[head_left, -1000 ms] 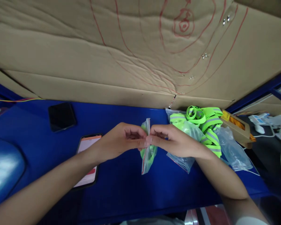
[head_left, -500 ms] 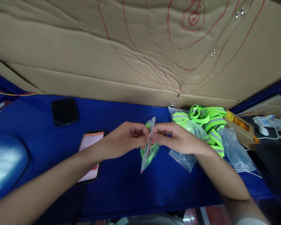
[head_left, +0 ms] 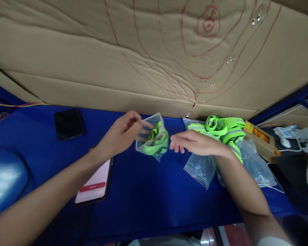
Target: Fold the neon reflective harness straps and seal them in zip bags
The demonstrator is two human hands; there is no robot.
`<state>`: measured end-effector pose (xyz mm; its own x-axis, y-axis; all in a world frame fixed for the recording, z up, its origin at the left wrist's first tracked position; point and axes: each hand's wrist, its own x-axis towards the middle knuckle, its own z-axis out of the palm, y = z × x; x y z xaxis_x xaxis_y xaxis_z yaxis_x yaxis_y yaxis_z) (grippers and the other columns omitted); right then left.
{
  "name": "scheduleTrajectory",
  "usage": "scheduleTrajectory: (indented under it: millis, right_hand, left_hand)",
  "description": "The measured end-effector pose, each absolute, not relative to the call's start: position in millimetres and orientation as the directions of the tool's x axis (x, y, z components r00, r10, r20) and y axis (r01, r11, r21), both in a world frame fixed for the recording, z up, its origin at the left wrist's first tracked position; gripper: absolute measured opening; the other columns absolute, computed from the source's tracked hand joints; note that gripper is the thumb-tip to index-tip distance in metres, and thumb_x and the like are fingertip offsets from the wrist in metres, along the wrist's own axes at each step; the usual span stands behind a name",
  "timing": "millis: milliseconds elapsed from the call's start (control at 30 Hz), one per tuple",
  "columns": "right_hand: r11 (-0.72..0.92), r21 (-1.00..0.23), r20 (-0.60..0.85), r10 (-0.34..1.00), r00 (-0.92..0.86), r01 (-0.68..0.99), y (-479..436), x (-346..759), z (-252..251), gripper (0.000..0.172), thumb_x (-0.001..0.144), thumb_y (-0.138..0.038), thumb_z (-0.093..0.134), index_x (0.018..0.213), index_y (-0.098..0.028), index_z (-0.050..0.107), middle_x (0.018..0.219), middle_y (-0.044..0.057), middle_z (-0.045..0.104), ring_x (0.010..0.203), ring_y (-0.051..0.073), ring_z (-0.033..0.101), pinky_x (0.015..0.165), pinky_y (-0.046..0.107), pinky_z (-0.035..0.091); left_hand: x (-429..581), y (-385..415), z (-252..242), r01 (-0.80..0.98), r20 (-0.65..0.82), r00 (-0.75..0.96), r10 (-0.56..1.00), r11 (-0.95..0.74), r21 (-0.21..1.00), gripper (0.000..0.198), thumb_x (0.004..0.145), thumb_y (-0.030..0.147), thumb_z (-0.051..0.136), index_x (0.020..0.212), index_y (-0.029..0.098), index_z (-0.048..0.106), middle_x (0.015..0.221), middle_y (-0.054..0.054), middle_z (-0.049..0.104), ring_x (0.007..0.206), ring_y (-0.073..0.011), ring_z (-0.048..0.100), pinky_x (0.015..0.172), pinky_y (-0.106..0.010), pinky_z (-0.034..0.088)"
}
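Observation:
My left hand (head_left: 125, 131) is closed on the left edge of a small clear zip bag (head_left: 155, 119), its fingers partly showing through the plastic. The bag's mouth gapes open, and a rolled neon-green reflective strap (head_left: 157, 145) lies inside. Just right of the bag, my right hand (head_left: 191, 141) holds nothing, its fingers loosely bent and apart. Under and behind that hand are more clear bags (head_left: 200, 171) and a heap of green straps with grey stripes (head_left: 233, 131).
A lit phone (head_left: 94, 184) lies beneath my left forearm on the blue table (head_left: 149, 201); a dark flat device (head_left: 68, 123) sits behind it. At right stands a cardboard box (head_left: 263, 138) with orange contents. A brown cardboard panel (head_left: 92, 61) rises along the back.
My right hand has let go of the bag and moved slightly away. The bag, pinched shut before, now gapes open and has shifted left and back with my left hand.

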<state>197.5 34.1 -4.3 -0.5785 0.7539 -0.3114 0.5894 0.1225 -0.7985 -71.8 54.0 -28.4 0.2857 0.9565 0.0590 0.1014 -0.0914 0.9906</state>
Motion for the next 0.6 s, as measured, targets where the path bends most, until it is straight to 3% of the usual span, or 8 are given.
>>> scheduleTrajectory:
  millis: [67,133,233,333,400,467,533,600]
  right_hand:
    - [0.057,-0.781,-0.451,0.638,-0.624,0.622,45,206,-15,0.062,0.102,-0.065,0.039,0.112,-0.014,0.073,0.103,0.010,0.076,0.080,0.014,0.070,0.062,0.022,0.052]
    - [0.033,-0.787,-0.453,0.647,-0.613,0.617,52,208,-28,0.065,0.101,-0.069,0.039,0.119,-0.016,0.071,0.115,0.011,0.075,0.091,0.015,0.071,0.069,0.023,0.056]
    - [0.069,-0.901,-0.200,0.810,-0.551,0.428,57,198,-41,0.056,0.098,-0.070,0.046,0.118,-0.021,0.067,0.117,0.008,0.072,0.103,0.015,0.069,0.087,0.027,0.057]
    - [0.112,-0.960,0.029,0.952,-0.305,0.259,59,192,-36,0.051,0.093,-0.071,0.053,0.103,-0.022,0.063,0.100,0.004,0.069,0.091,0.015,0.068,0.083,0.028,0.058]
    - [0.214,-0.918,0.207,0.977,-0.055,0.333,56,197,-19,0.047,0.095,-0.068,0.052,0.098,-0.021,0.060,0.093,0.003,0.064,0.084,0.014,0.065,0.075,0.027,0.056]
    - [0.331,-0.774,0.472,0.870,0.144,0.540,47,211,5,0.040,0.100,-0.060,0.048,0.099,-0.021,0.060,0.095,0.004,0.063,0.087,0.015,0.065,0.074,0.026,0.053]
    - [0.375,-0.577,0.724,0.646,0.242,0.726,35,228,31,0.035,0.101,-0.053,0.053,0.097,-0.020,0.061,0.093,0.005,0.064,0.088,0.017,0.066,0.075,0.029,0.051]
    - [0.340,-0.402,0.890,0.364,0.275,0.851,23,249,52,0.034,0.098,-0.050,0.061,0.093,-0.016,0.066,0.089,0.007,0.066,0.085,0.019,0.066,0.076,0.032,0.050]
  left_hand:
    - [-68,50,-23,-0.054,0.028,0.229,0.973,-0.016,0.998,0.018,0.092,0.035,0.059,0.090,0.023,0.045,0.094,-0.002,0.076,0.083,-0.0220,0.076,0.068,-0.034,0.062]
    - [-66,46,-14,-0.193,0.028,0.158,0.987,0.003,0.981,0.015,0.091,0.030,0.060,0.090,0.023,0.047,0.088,0.001,0.075,0.087,-0.0215,0.076,0.070,-0.032,0.062]
    - [-64,44,-3,-0.371,0.061,0.108,0.992,-0.016,0.928,0.014,0.088,0.024,0.062,0.086,0.024,0.048,0.080,0.005,0.070,0.092,-0.0202,0.075,0.077,-0.030,0.061]
    - [-62,44,-2,-0.415,0.102,0.051,0.993,-0.072,0.907,0.016,0.087,0.021,0.064,0.084,0.023,0.049,0.084,0.005,0.070,0.090,-0.0180,0.073,0.081,-0.030,0.060]
    - [-60,44,-5,-0.343,0.158,0.028,0.987,-0.139,0.929,0.015,0.089,0.023,0.066,0.087,0.023,0.051,0.098,0.003,0.072,0.091,-0.0171,0.072,0.081,-0.030,0.060]
    - [-61,45,-12,-0.189,0.214,0.085,0.973,-0.196,0.962,0.013,0.094,0.031,0.064,0.094,0.024,0.053,0.120,0.000,0.070,0.094,-0.0181,0.073,0.079,-0.032,0.061]
    - [-64,47,-24,0.066,0.232,0.242,0.942,-0.254,0.965,0.017,0.097,0.040,0.060,0.103,0.025,0.056,0.135,-0.005,0.064,0.098,-0.0209,0.073,0.082,-0.037,0.062]
    - [-70,50,-40,0.386,0.182,0.466,0.866,-0.384,0.839,0.027,0.099,0.047,0.055,0.113,0.024,0.061,0.136,-0.009,0.065,0.108,-0.0265,0.071,0.100,-0.050,0.056]
